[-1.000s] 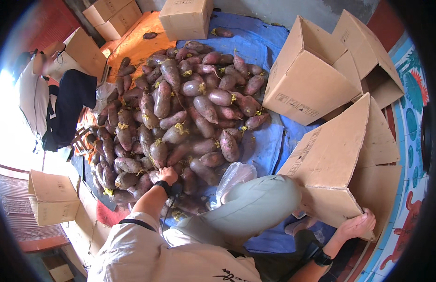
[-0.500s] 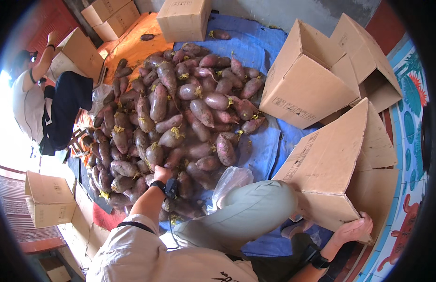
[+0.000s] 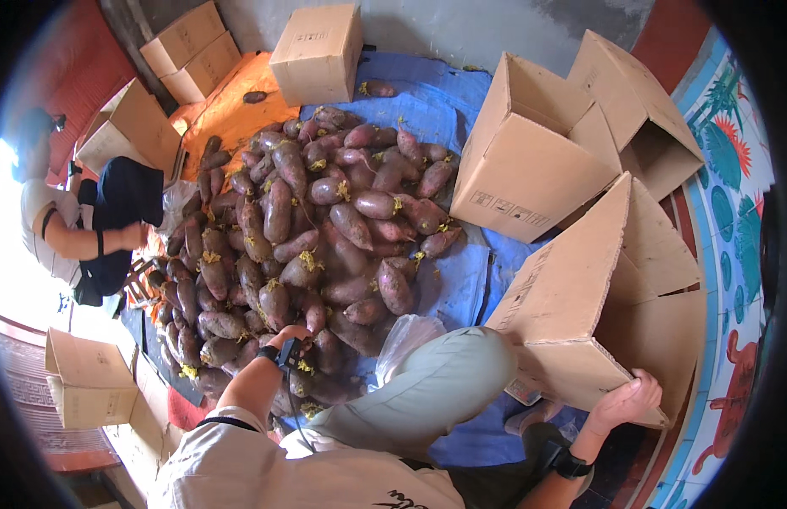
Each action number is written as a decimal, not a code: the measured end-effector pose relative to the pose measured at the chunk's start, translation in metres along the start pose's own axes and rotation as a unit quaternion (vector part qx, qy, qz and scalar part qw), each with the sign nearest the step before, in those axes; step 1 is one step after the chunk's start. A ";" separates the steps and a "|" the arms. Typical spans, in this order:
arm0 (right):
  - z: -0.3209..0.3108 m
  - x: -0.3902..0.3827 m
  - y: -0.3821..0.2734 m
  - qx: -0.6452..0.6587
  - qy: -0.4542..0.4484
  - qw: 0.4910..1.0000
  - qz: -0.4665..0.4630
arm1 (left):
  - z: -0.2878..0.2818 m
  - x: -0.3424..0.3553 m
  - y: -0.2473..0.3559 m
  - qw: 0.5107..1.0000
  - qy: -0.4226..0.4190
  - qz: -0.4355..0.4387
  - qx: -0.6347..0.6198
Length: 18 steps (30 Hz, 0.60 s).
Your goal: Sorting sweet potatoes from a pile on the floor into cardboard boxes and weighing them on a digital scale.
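Note:
A big heap of purple-brown sweet potatoes (image 3: 351,225), many with yellow sprouts, lies on blue and orange sheets before me. My left hand (image 3: 289,334) reaches into its near side, among the sweet potatoes. Its fingers are largely hidden, so I cannot make out whether they grip one. At the right, a tilted cardboard box (image 3: 559,293) leans beside my knee, its opening turned to the right. My right hand (image 3: 628,399) is closed on the lower front edge of this box.
Beyond the tilted box stand an open box (image 3: 529,161) and another cardboard box (image 3: 635,102). More boxes (image 3: 317,55) line the back wall. A co-worker (image 3: 67,216) squats at the left of the heap. A plastic bag (image 3: 408,342) lies by my knee.
My left hand has shifted slightly within the near side of the heap. My right hand keeps its hold on the box edge. The co-worker's raised arm has come down toward the heap.

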State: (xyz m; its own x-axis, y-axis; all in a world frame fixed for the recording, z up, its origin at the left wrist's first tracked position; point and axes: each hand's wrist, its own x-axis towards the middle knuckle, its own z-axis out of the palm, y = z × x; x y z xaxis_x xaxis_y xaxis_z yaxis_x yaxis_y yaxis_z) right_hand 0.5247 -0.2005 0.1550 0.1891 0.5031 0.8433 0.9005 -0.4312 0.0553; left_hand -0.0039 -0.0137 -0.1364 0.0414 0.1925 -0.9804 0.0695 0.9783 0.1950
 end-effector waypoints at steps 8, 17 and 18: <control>-0.006 0.000 -0.001 0.015 -0.007 1.000 0.014 | -0.021 0.028 0.019 0.648 -0.002 0.439 0.623; -0.008 0.008 -0.010 0.057 0.000 0.998 0.004 | 0.015 -0.044 0.075 0.806 -0.011 0.415 0.422; -0.008 0.010 -0.013 0.058 0.007 0.998 0.009 | 0.009 -0.036 0.079 0.949 -0.129 0.286 -0.009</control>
State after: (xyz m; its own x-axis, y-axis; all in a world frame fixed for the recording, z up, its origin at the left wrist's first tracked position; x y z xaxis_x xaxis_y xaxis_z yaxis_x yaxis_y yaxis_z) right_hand 0.5121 -0.1961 0.1670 0.2016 0.4854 0.8507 0.9364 -0.3503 -0.0220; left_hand 0.0095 0.0563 -0.0850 0.3101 0.6705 -0.6740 -0.0554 0.7205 0.6912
